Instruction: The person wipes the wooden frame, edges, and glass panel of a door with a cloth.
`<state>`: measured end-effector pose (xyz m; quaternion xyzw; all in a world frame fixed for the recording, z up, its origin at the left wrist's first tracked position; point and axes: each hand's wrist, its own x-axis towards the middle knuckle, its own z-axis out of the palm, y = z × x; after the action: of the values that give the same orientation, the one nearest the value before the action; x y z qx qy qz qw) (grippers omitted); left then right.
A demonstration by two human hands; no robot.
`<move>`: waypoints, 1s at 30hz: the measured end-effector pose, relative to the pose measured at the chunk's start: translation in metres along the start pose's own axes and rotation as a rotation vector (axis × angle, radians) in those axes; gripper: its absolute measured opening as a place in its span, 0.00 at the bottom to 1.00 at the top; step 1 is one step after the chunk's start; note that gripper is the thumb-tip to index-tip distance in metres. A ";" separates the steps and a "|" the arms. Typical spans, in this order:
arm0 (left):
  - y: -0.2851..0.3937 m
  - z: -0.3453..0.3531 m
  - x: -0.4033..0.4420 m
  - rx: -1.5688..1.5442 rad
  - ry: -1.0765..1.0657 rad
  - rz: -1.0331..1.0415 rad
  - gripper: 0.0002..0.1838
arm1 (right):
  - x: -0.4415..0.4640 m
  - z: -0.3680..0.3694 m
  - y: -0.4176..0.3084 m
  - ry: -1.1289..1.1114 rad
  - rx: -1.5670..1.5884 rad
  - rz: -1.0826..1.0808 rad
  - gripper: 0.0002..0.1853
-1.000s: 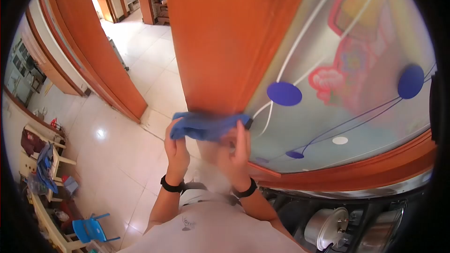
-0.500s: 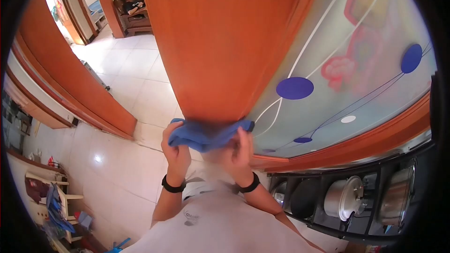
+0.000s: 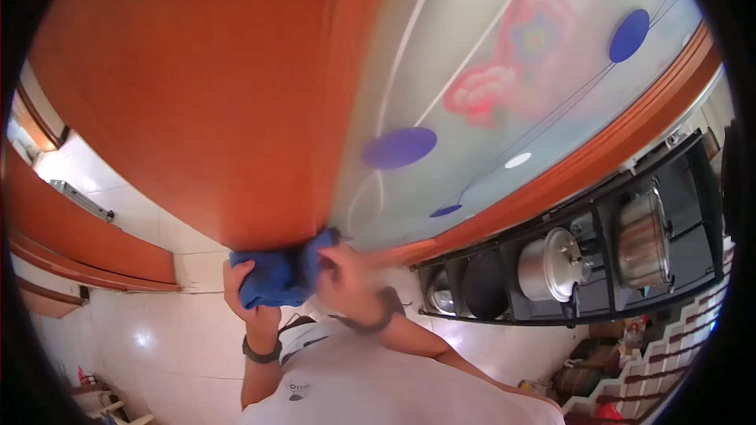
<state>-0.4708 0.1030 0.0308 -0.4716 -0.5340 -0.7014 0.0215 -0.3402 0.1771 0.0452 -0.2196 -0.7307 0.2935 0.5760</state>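
A folded blue cloth (image 3: 272, 279) is held between both hands, close to the lower edge of the orange-brown wooden panel (image 3: 205, 110). My left hand (image 3: 242, 291) grips the cloth's left end, thumb on top. At the cloth's right end my right hand (image 3: 344, 279) is closed on it, somewhat blurred, with fingers bent against the fabric. A frosted glass panel (image 3: 441, 149) with blue ovals and pink flowers lies just right of the wood. The cloth's underside is hidden.
A black rack (image 3: 512, 321) at the right holds a pressure cooker (image 3: 547, 267) and a steel pot (image 3: 642, 240). Stairs (image 3: 669, 354) show at the lower right. Pale floor tiles (image 3: 157, 346) stretch at the left, and a wooden door edge (image 3: 87, 244) stands at the far left.
The view has turned to the right, so the rack and stairs show more. The cloth and both hands sit further left and lower in view, and the cloth looks more bunched.
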 end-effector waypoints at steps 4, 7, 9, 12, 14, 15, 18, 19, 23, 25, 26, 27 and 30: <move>-0.009 0.000 -0.014 -0.024 -0.047 -0.079 0.18 | -0.008 0.001 -0.001 0.011 -0.065 -0.075 0.22; -0.004 -0.006 -0.026 -0.069 -0.048 -0.173 0.19 | 0.009 -0.009 -0.023 -0.062 -0.118 -0.109 0.25; -0.005 0.000 -0.023 -0.091 0.038 -0.140 0.20 | 0.013 -0.012 -0.022 -0.070 -0.131 -0.151 0.28; -0.008 0.004 -0.022 -0.147 0.180 -0.071 0.24 | 0.021 -0.010 -0.024 -0.105 -0.232 -0.214 0.30; -0.008 0.004 -0.014 -0.166 0.166 -0.026 0.24 | 0.012 -0.007 -0.016 -0.164 -0.359 -0.293 0.32; -0.007 0.005 -0.009 -0.170 0.171 -0.002 0.25 | 0.005 -0.004 -0.012 -0.167 -0.347 -0.281 0.33; -0.008 0.009 0.002 -0.166 0.171 0.122 0.24 | -0.019 0.007 0.009 -0.195 -0.355 -0.282 0.36; -0.011 0.010 -0.005 -0.104 0.177 0.094 0.24 | -0.028 0.008 0.019 -0.208 -0.398 -0.292 0.36; -0.007 0.010 -0.015 -0.007 0.197 0.031 0.24 | -0.014 0.007 0.005 -0.232 -0.406 -0.306 0.37; 0.002 0.013 -0.012 -0.019 0.233 0.012 0.25 | -0.006 0.004 0.002 -0.244 -0.509 -0.384 0.37; 0.005 0.016 -0.010 0.014 0.231 0.051 0.25 | -0.004 0.006 0.002 -0.227 -0.504 -0.397 0.37; 0.006 0.019 -0.005 0.048 0.232 0.097 0.26 | -0.002 0.007 0.001 -0.211 -0.500 -0.411 0.37; -0.013 0.021 -0.005 -0.059 0.214 0.222 0.33 | -0.002 0.014 0.014 -0.156 -0.369 -0.424 0.36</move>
<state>-0.4613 0.1225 0.0173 -0.4508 -0.4525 -0.7562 0.1417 -0.3533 0.1841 0.0318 -0.1396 -0.8434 0.0448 0.5170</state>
